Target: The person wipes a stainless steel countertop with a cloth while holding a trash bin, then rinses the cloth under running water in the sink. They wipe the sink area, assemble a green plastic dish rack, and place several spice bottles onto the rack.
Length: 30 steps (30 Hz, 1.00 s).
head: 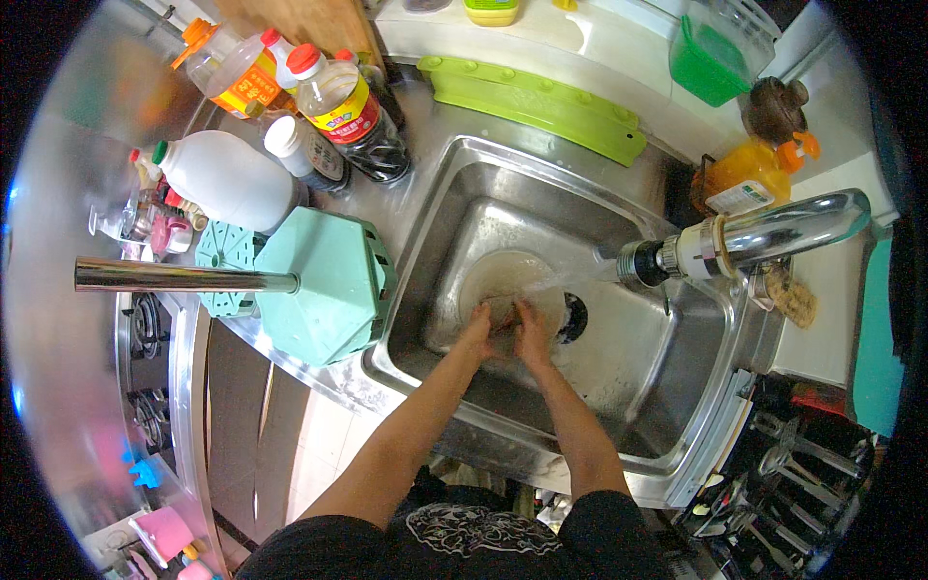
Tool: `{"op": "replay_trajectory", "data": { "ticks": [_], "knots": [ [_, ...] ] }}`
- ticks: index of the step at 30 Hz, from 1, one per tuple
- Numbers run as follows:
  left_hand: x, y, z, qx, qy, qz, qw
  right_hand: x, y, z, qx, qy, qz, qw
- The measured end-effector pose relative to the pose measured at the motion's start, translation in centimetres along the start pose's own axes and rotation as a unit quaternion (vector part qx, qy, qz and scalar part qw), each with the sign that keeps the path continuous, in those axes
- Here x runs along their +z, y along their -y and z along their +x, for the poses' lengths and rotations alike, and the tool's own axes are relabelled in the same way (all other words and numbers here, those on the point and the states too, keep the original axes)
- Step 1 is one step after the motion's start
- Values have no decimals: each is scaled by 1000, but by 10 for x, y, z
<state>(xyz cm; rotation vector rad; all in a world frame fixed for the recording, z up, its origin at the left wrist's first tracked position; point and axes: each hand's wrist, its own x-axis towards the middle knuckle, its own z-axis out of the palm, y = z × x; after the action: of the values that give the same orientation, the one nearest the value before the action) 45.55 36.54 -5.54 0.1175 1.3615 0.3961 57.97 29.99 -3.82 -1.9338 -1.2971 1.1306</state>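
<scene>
A round, pale bowl (pixel 478 279) with cloudy water sits in the stainless steel sink (pixel 623 384), beside the dark drain (pixel 573 319). Water runs into it from the faucet nozzle (pixel 641 264) at the right. My left hand (pixel 480 330) and my right hand (pixel 531 335) are both in the bowl, close together, with the fingertips lowered into the water. Something reddish-brown shows between the fingers; what it is, and whether either hand grips it, is hidden.
On the left of the sink stand a mint-green plastic rack (pixel 319 290) with a metal pole (pixel 181 275), a white jug (pixel 225 177) and sauce bottles (pixel 355 116). A lime-green splash guard (pixel 536 105) lines the back. Orange dish soap (pixel 747 177) and a sponge (pixel 792 297) are at the right.
</scene>
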Motion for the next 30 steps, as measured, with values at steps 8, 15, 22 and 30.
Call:
{"op": "replay_trajectory", "data": {
  "ticks": [8, 15, 22, 30],
  "knots": [
    [-1, -12, -4, -40, 205, -157, 965, -37, 153, -60, -129, -64, 139, 980],
    [22, -10, -38, -13, 120, -143, 982, -37, 106, -10, -41, -133, 36, 990],
    [-13, -49, -31, 206, 66, -78, 973, -32, 11, 13, -143, -234, -432, 859],
    [1, -27, -23, 109, 10, 30, 994, -4, -5, -1, -25, -40, -39, 998]
  ]
}}
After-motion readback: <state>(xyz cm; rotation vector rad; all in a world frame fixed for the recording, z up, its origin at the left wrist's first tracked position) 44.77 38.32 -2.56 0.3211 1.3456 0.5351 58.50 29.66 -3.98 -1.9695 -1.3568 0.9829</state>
